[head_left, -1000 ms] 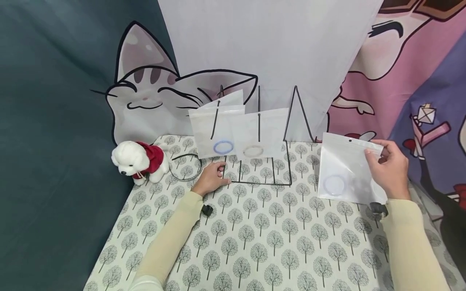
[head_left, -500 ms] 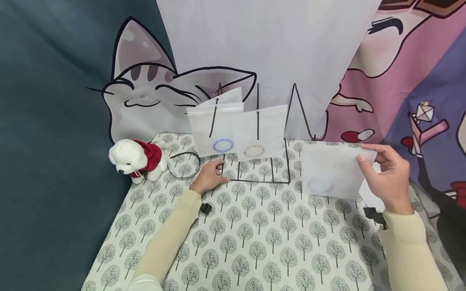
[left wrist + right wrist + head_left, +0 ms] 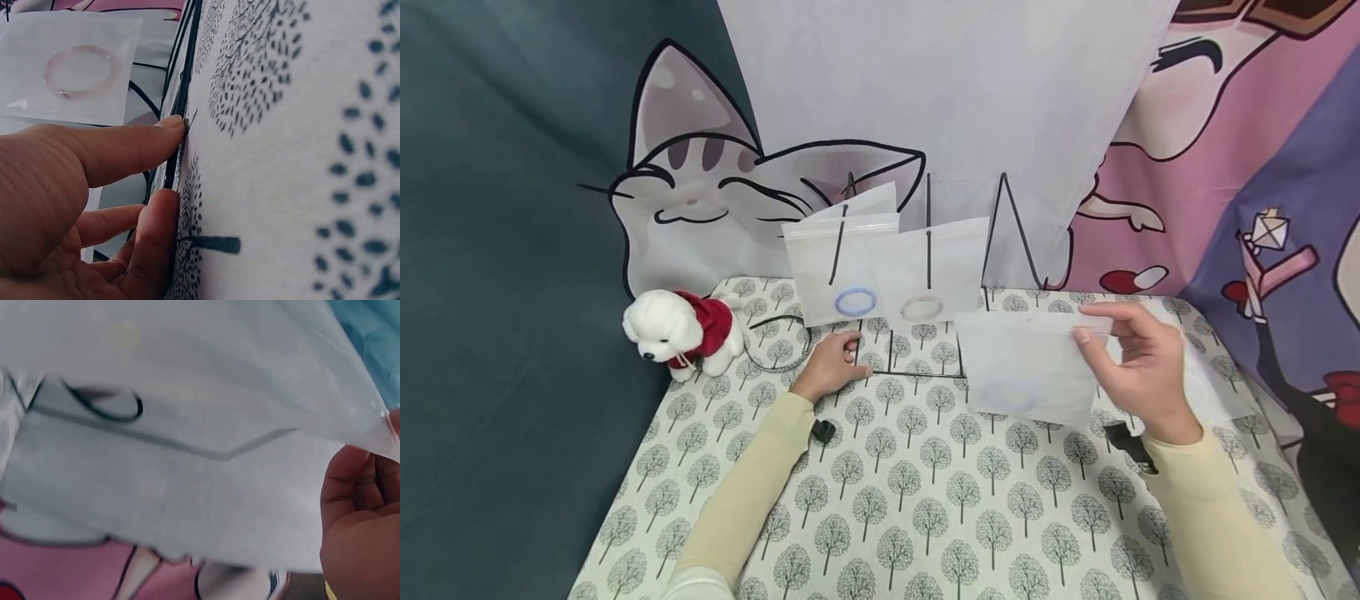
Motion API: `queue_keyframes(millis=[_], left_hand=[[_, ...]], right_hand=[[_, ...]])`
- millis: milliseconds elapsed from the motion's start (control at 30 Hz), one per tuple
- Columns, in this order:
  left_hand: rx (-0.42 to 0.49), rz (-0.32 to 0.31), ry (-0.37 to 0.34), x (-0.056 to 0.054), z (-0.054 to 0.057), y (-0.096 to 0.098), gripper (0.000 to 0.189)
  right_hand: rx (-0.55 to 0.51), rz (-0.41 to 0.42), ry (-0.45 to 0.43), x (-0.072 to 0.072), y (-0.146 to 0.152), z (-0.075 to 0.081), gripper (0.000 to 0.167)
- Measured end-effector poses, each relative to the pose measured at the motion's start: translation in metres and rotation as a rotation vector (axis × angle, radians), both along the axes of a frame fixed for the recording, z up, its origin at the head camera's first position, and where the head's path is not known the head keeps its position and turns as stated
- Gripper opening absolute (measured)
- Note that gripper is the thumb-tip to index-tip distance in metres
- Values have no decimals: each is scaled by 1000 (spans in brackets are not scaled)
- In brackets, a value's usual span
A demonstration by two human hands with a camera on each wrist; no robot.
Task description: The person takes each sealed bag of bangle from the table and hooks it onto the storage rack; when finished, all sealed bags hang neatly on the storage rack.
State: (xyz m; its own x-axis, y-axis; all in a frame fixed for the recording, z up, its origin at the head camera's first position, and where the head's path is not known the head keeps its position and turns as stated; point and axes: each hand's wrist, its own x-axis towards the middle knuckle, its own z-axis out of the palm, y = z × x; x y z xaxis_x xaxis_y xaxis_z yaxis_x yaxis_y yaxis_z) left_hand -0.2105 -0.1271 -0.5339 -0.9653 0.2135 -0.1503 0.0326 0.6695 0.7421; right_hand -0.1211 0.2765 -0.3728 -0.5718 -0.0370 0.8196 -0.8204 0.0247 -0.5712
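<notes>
A black wire display rack (image 3: 917, 375) stands on the table with several translucent zip bags on its hooks. One hanging bag (image 3: 808, 267) shows a blue bangle (image 3: 855, 302), and another (image 3: 958, 267) a pale bangle (image 3: 922, 308). My left hand (image 3: 831, 367) holds the rack's front left corner; in the left wrist view the thumb (image 3: 169, 122) lies against the wire. My right hand (image 3: 1138, 362) pinches a zip bag (image 3: 1030, 358) by its top right corner, in front of the rack's right side. A faint bluish ring shows low in it. The right wrist view is filled by translucent plastic (image 3: 206, 362).
Another flat bag (image 3: 1210, 387) lies on the table beyond my right wrist. At the left sit a white plush dog (image 3: 662, 325) in red and a black headband-like hoop (image 3: 808, 337). A tree-print cloth (image 3: 925, 500) covers the table; printed curtains (image 3: 955, 100) rise behind.
My right hand has carried its bag leftward from the right side of the table to the rack's right front corner, uncovering the flat bag. My left hand stays at the rack.
</notes>
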Motion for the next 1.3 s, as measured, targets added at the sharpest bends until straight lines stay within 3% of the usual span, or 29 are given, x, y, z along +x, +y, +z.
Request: queue_keyframes(millis=[233,567,1000,1300], left_hand=[[2,10,-1,2,2,-2,87],[-11,-2,-2,2,-1,-1,86],[-1,12,6,2,1,1,86],[14,7,10,1,1,0,85]], right_hand=[[66,-4,20,-16,-30,-13,26],[51,36,-12,-31,-70,-11,27],[94,-104,-76,-47,-92,-26,31],[56,-105,-87,-53,-97,-27,30]])
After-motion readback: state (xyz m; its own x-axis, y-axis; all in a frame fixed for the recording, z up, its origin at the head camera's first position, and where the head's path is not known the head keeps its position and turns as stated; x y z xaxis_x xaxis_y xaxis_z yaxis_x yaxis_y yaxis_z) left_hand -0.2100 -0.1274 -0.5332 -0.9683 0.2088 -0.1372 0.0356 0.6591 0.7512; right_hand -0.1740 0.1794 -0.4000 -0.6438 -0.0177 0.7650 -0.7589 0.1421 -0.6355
